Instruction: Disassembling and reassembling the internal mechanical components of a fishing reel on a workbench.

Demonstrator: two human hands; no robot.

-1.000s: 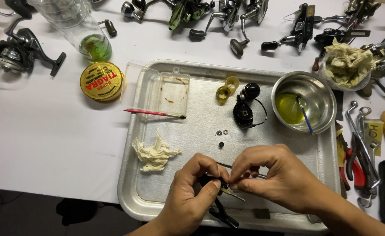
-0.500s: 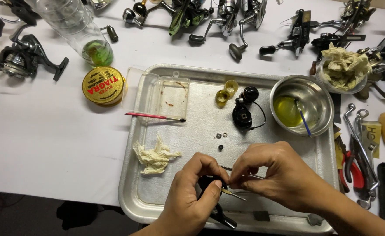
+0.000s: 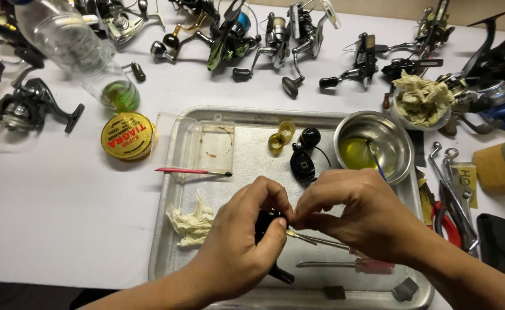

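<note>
A white worktop fills nearly the whole view under even, soft light. At twelve o'clock a tan strip edges it; at seven o'clock, dark floor shows.

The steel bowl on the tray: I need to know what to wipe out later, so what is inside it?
The steel bowl holds a pool of yellow-green liquid with a thin blue-handled tool leaning in it. Its tip is under the liquid and cannot be seen.
</note>
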